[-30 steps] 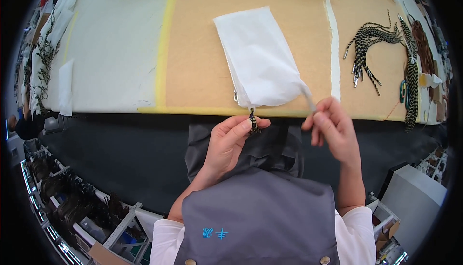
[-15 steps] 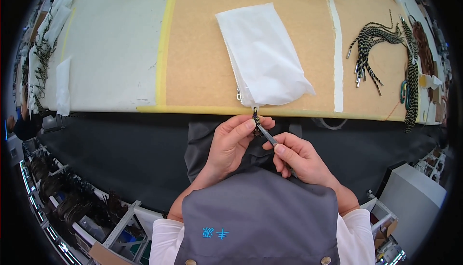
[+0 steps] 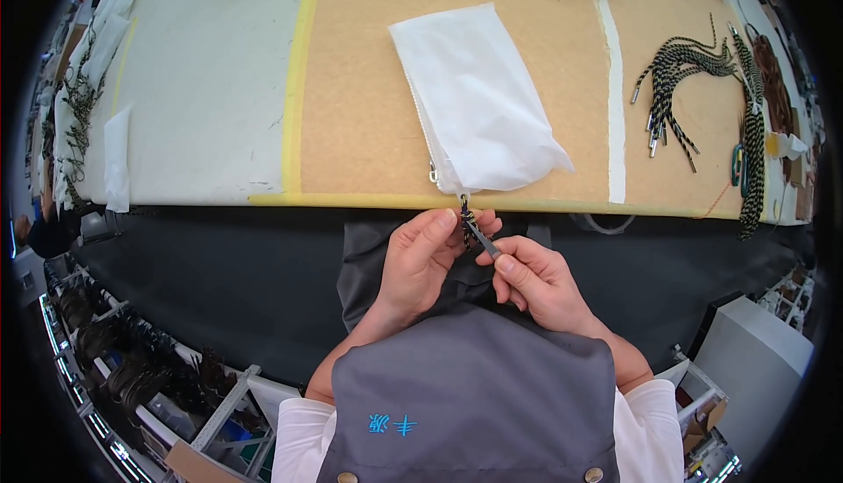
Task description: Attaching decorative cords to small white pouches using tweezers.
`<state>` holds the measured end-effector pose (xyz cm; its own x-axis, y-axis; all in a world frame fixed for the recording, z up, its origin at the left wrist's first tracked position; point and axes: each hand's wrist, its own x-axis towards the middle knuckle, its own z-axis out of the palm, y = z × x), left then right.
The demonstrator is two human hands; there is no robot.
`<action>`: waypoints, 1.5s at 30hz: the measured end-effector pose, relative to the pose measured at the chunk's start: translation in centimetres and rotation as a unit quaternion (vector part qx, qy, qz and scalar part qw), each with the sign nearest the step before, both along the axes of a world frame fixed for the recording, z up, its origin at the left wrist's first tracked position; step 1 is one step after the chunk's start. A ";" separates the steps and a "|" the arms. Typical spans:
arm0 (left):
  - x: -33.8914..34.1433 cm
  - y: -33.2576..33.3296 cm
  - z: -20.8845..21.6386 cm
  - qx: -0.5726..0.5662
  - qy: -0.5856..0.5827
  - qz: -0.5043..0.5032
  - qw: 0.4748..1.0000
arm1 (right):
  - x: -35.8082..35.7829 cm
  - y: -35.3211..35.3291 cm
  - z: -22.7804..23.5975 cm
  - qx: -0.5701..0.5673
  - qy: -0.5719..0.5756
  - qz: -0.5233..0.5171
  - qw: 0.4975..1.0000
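Observation:
A white zippered pouch (image 3: 483, 97) lies flat on the table, its lower end near the front edge. From that end hangs a short dark patterned cord (image 3: 466, 219), knotted or looped on itself. My left hand (image 3: 420, 259) is closed around the cord, fingers behind it and the thumb at its left side. Pinched in my right hand (image 3: 540, 281) are grey metal tweezers (image 3: 484, 242), whose tips touch the knotted part. The fine detail where tips and cord meet is too small to make out.
Black-and-tan cords with metal ends (image 3: 676, 75) lie at the table's right, near a longer cord bundle (image 3: 752, 167) and teal-handled snips (image 3: 738, 167). A narrow white packet (image 3: 116, 158) lies at the left. Grey apron cloth (image 3: 474, 378) covers my lap.
My left thumb has shifted left off the knot, showing more of the cord. The tweezers and right hand have moved slightly up and left.

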<state>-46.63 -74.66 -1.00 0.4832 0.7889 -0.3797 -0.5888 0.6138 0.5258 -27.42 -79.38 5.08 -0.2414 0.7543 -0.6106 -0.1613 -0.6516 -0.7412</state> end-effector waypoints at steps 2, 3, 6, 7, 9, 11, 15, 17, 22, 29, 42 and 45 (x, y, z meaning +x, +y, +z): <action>0.0 0.2 0.2 0.005 -0.012 -0.005 1.000 | 0.2 0.1 -0.1 0.001 -0.003 0.000 1.000; 0.1 0.3 0.6 -0.003 0.000 -0.025 1.000 | 0.3 0.1 -0.2 0.003 -0.006 0.000 1.000; 0.2 0.6 0.8 -0.019 -0.002 -0.050 0.999 | 0.5 0.1 -0.2 0.006 -0.003 -0.004 1.000; 0.2 0.7 0.7 -0.027 -0.016 -0.055 0.998 | 0.5 0.1 -0.2 0.007 0.002 -0.009 1.000; 0.2 0.6 0.4 -0.032 -0.023 -0.052 0.998 | 0.6 0.0 -0.2 0.007 -0.001 -0.008 1.000; 0.3 0.5 0.3 -0.038 -0.031 -0.050 0.998 | 0.6 0.0 -0.2 0.008 -0.005 -0.007 1.000; 0.6 0.3 0.4 -0.069 -0.048 -0.027 0.996 | 0.4 0.0 0.0 0.073 -0.083 0.005 0.994; 0.7 0.3 0.5 -0.067 -0.049 -0.026 0.996 | 0.2 0.1 0.2 0.114 -0.134 0.017 0.984; 1.2 0.3 1.2 -0.034 -0.004 -0.009 0.999 | 0.0 0.2 0.6 0.163 -0.243 0.037 0.955; 1.5 -0.3 0.6 -0.007 0.013 0.011 1.000 | 1.0 0.6 -0.2 -0.082 0.112 -0.040 0.989; 0.5 1.5 1.5 0.027 -0.082 -0.025 0.996 | 0.2 1.0 -0.6 0.196 -0.085 0.006 0.977; 0.7 1.9 1.5 0.017 -0.093 -0.038 0.995 | 0.3 1.2 -0.8 0.213 -0.107 0.003 0.971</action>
